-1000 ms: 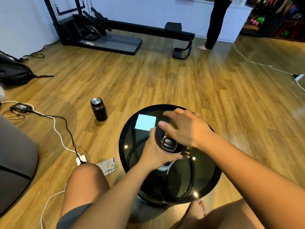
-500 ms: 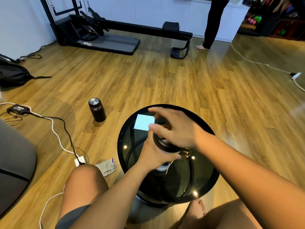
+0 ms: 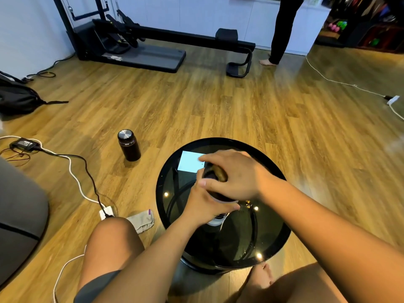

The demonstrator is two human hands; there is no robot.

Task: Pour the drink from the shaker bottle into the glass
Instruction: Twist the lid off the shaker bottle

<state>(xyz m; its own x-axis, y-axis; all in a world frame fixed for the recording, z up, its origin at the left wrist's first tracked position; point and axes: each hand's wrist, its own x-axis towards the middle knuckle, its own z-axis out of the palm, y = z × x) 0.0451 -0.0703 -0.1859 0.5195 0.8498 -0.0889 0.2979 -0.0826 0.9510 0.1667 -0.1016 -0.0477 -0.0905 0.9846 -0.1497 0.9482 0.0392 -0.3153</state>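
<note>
Your right hand (image 3: 236,174) is cupped over the lid (image 3: 215,174) of the shaker (image 3: 215,219), fingers curled round the dark cap and gripping it, while your left hand (image 3: 204,204) is wrapped tight round the body just below, thumb across the front. The shaker stands upright near the middle of the table (image 3: 273,241), its pale base showing under your left palm. From the grip, the step in hand looks like twisting the lid off, so nothing can pour yet. Let the left hand do the anchoring: press the base down onto the glass top so it cannot skate, and turn only with the right wrist, without lifting until the thread lets go. Keep the bottle vertical as the cap frees, since a tilt now would spill drink over the table. The glass is mostly hidden behind your right hand; only a glint just right of the shaker hints at it, so I cannot tell exactly where it stands. Mind it with your right forearm when the lid comes away. A pale card (image 3: 189,162) lies just behind the shaker; set the lid clear of it.
</note>
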